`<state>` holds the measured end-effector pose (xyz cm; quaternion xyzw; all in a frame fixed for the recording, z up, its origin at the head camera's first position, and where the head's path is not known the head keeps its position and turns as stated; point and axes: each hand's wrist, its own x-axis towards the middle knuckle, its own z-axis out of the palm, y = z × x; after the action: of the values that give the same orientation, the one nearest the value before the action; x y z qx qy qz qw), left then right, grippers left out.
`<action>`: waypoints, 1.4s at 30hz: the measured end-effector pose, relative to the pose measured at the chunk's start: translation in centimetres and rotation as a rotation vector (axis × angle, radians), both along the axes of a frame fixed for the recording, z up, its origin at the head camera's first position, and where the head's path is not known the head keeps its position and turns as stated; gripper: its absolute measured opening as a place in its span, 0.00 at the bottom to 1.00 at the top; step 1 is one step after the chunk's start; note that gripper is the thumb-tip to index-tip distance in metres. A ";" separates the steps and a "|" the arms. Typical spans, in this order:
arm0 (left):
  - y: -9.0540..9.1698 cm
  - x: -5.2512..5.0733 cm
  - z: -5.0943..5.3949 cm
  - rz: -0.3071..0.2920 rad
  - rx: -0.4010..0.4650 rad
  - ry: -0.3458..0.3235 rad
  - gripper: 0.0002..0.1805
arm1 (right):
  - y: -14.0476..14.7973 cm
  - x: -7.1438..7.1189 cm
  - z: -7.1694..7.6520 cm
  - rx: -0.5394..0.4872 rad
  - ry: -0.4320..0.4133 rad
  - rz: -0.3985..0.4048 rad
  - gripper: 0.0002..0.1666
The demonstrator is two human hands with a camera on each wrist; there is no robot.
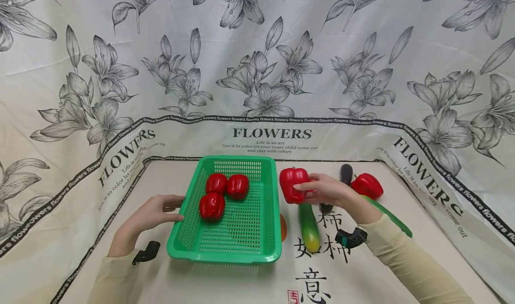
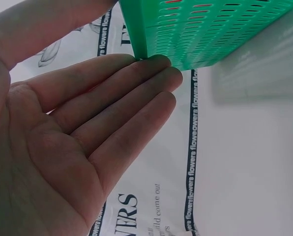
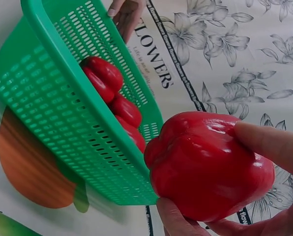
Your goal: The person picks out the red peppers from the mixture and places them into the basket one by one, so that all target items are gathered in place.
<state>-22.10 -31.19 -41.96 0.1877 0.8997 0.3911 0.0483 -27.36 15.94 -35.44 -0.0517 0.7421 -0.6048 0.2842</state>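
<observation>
My right hand holds a glossy red bell pepper in the air, just right of the green plastic basket. The right wrist view shows thumb and fingers on opposite sides of this pepper. Inside the basket, toward its left and back, three red bell peppers sit close together. My left hand is at the basket's left rim. In the left wrist view its fingers are nearly straight, with tips against the outer side; the thumb's tip is out of frame there.
Right of the basket lies a green-and-yellow zucchini. Farther right are a dark eggplant, another red bell pepper and a long green vegetable partly behind the right arm. A flower-printed curtain surrounds the table.
</observation>
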 end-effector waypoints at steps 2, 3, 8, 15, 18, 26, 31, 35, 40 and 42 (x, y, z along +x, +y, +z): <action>0.0 0.0 0.0 0.003 -0.006 -0.001 0.33 | -0.3 -0.1 0.1 0.012 0.013 0.016 0.44; -0.1 0.1 0.0 0.006 -0.009 -0.001 0.33 | -0.4 -0.2 0.1 0.016 0.019 0.025 0.44; -0.2 0.2 0.1 0.013 -0.016 -0.001 0.33 | -1.2 -0.4 0.4 0.033 0.032 0.046 0.43; -0.5 0.4 0.2 0.018 -0.018 0.002 0.33 | -2.7 -0.7 0.5 0.010 0.017 0.076 0.43; -0.5 0.3 0.1 0.019 -0.024 0.004 0.33 | -3.2 -0.9 0.4 0.021 0.015 0.084 0.43; -0.3 0.0 -0.2 0.019 -0.021 -0.007 0.33 | -4.5 -1.0 0.7 0.052 0.010 0.092 0.43; -0.2 -0.1 -0.1 0.018 -0.013 -0.008 0.33 | -5.3 -1.1 0.7 0.069 0.013 0.085 0.42; 0.0 0.0 0.0 0.018 -0.014 -0.006 0.33 | -5.9 -1.4 0.5 0.080 0.016 0.091 0.41; 0.1 0.0 0.1 0.017 -0.008 -0.003 0.32 | -6.7 -1.5 0.3 0.087 0.017 0.110 0.40; 0.2 0.0 0.0 0.017 -0.010 -0.003 0.32 | -7.0 -1.5 0.1 0.092 0.018 0.117 0.40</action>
<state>-22.12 -31.01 -41.93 0.1791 0.9032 0.3873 0.0472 -28.87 8.95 -35.32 -0.0873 0.7672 -0.5521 0.3146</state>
